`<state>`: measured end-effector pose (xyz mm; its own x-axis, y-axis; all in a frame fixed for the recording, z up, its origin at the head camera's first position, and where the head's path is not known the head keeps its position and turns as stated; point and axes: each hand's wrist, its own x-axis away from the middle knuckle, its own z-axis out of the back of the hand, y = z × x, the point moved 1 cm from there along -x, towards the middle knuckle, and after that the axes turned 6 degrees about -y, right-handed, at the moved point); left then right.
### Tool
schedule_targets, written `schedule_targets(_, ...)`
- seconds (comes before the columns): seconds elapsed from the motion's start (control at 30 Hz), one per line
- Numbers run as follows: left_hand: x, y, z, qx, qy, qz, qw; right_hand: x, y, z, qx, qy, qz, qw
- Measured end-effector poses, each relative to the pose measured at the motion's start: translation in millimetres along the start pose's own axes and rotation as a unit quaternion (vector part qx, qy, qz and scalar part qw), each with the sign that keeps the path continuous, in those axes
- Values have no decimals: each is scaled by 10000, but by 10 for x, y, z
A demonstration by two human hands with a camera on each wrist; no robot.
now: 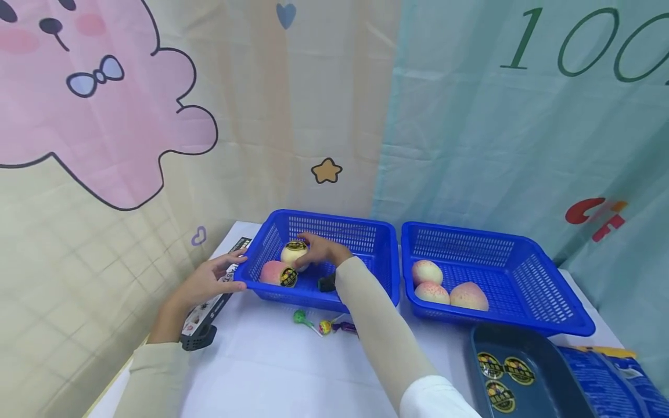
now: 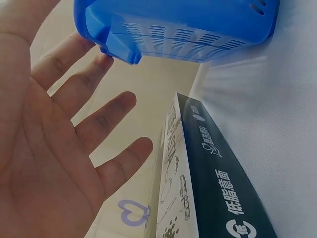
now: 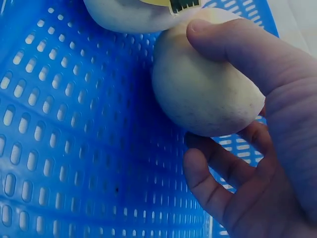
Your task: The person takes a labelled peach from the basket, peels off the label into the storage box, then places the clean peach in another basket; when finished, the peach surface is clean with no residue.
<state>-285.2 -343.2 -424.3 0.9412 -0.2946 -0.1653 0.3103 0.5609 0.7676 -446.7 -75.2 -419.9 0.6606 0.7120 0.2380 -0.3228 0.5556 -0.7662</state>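
Note:
My right hand (image 1: 309, 253) reaches into the left blue basket (image 1: 366, 232) and grips a pale peach (image 1: 294, 253) bearing a round black-and-yellow sticker. In the right wrist view the thumb and curled fingers (image 3: 205, 173) wrap that peach (image 3: 203, 84) just above the basket floor. A pinker peach (image 1: 276, 273) with the same sticker lies beside it, and its edge (image 3: 124, 12) shows at the top of the right wrist view. My left hand (image 1: 226, 271) is spread with straight fingers (image 2: 106, 116), a fingertip touching the basket's near-left corner (image 2: 116, 52).
A second blue basket (image 1: 543, 290) to the right holds three peaches (image 1: 449, 287). A long black-and-white box (image 2: 213, 178) lies under my left hand. Two wrapped lollipops (image 1: 313, 323) lie on the white table. A dark tray (image 1: 554, 383) with stickers and a blue bag (image 1: 617, 377) sit at front right.

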Motion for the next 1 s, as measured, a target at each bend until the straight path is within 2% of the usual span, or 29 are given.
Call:
schedule_targets(0.2,19,5,-5,59,-55,-118,9999,68,0,94,513,83,-10,9986)
schedule_targets(0.33,11,-1,-7,77,-72,-231,9997,209,-77,313,666,312,381,9966)
schedule_targets(0.43,2,-11,-1,92,-84,-270,9996,432,-183,493,686,579,840,9924)
schedule_targets(0.5,-8,-22,26,122,-81,-304,9994,660,-266,585,714,799,1136,9877)
schedule_targets(0.6,-37,-14,38,108,-63,-315,9994,1120,-290,665,772,1215,1469,9786)
schedule_targets(0.73,-25,27,73,-61,-47,-213,9997,1760,-176,603,983,1699,1734,9651)
schedule_targets(0.83,-16,26,56,-112,-102,-178,9997,2226,53,446,1059,1972,1610,9612)
schedule_targets(1.0,-7,-5,5,-146,-103,-151,9997,2862,475,114,788,2039,1105,9695)
